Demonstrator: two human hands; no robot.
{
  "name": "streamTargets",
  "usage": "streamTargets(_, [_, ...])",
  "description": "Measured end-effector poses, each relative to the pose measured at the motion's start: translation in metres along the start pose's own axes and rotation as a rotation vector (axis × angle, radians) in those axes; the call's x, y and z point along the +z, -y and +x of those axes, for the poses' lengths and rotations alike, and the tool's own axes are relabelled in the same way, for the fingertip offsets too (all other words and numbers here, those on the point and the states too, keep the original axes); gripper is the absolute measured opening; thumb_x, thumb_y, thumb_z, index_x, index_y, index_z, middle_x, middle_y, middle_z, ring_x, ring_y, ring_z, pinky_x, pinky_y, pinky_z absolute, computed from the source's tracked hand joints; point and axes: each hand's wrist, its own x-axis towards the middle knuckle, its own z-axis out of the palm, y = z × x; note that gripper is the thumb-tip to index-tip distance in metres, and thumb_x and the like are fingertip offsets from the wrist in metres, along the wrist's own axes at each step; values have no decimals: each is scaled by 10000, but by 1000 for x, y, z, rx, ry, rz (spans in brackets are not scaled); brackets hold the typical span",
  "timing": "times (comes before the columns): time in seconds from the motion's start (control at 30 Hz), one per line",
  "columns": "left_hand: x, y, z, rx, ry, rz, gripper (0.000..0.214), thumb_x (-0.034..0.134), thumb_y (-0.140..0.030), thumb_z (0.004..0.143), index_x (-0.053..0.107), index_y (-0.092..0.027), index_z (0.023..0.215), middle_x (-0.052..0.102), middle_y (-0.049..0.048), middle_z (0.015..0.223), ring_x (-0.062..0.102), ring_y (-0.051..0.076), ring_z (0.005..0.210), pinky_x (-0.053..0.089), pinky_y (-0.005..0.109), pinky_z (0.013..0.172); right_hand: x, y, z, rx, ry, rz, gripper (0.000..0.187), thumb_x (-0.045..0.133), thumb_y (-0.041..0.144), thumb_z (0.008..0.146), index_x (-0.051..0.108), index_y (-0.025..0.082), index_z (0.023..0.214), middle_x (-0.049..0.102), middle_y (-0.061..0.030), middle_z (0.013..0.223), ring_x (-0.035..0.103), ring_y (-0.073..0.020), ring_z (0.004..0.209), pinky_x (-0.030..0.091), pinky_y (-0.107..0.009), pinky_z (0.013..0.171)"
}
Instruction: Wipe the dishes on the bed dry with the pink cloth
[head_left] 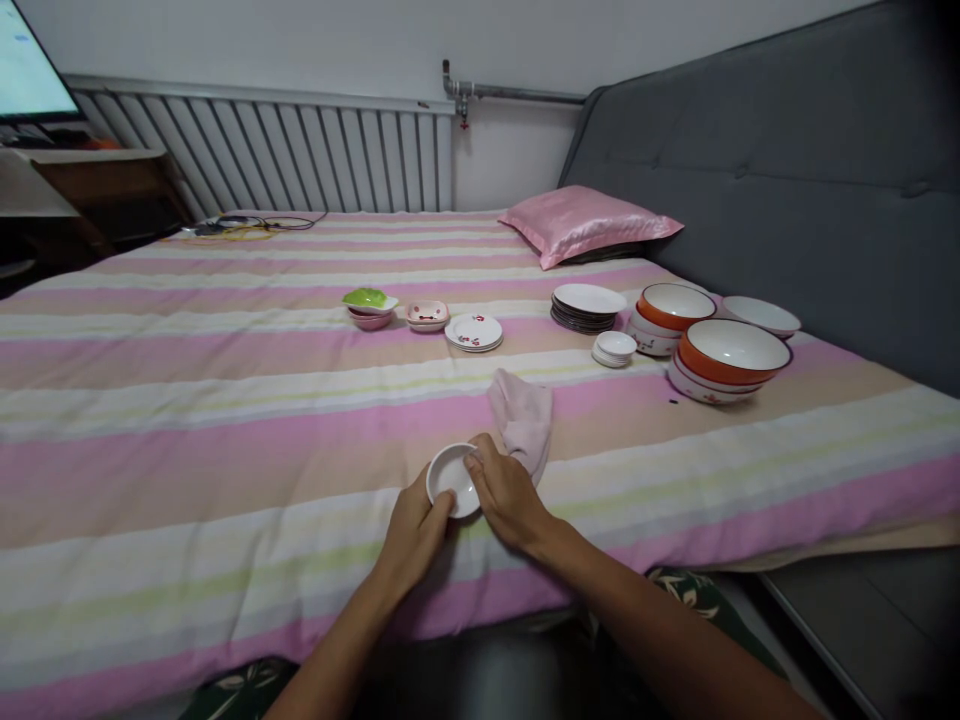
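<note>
A small round white dish (452,476) is held over the near part of the bed, its hollow side facing me. My left hand (417,515) grips its left and lower rim, thumb over the inside. My right hand (504,490) closes on the right rim, its thumb also reaching into the dish. Just beyond the right hand lies a crumpled pale pink cloth (523,415); whether its fingers touch the cloth is hidden.
Across the striped bed sit a green leaf-shaped dish (365,298), square pink dishes (427,314), patterned plates (474,332), dark-sided stacked plates (589,300), small white dishes (615,346) and orange-rimmed bowls (731,355). Behind them are a pink pillow (589,220) and grey headboard (780,150).
</note>
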Motion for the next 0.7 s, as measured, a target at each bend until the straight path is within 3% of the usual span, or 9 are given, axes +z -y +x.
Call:
streamTargets(0.13, [-9,-3,0,14,83,-9,195,353,-228,772,535,-169,810,521,-16,598,495,165,611,406,261,594,-3,1,-1,-59,64,-63,151,268,288,950,391,201,953,560,3,681,527,-167,588,288,-252,549])
streamTargets(0.33, [-22,-12,3,171,167,154,247,334,-258,782,556,-158,820,598,34,787,510,184,718,398,275,685,-5,2,-2,-147,138,-201,175,262,288,959,399,192,1012,621,-18,707,557,-174,579,244,-258,531])
streamTargets(0.5, [-31,-12,0,118,281,289,283,371,-305,789,602,-160,864,637,42,785,538,194,697,402,272,674,-4,4,-4,-259,190,-298,184,275,285,956,423,185,1001,648,-40,735,583,-183,603,239,-266,534])
streamTargets(0.7, [-30,-10,2,126,272,238,277,382,-286,783,623,-166,851,660,53,843,556,208,762,416,298,741,-3,5,-6,-249,184,-219,186,276,283,954,433,193,997,648,-40,751,582,-183,606,264,-266,541])
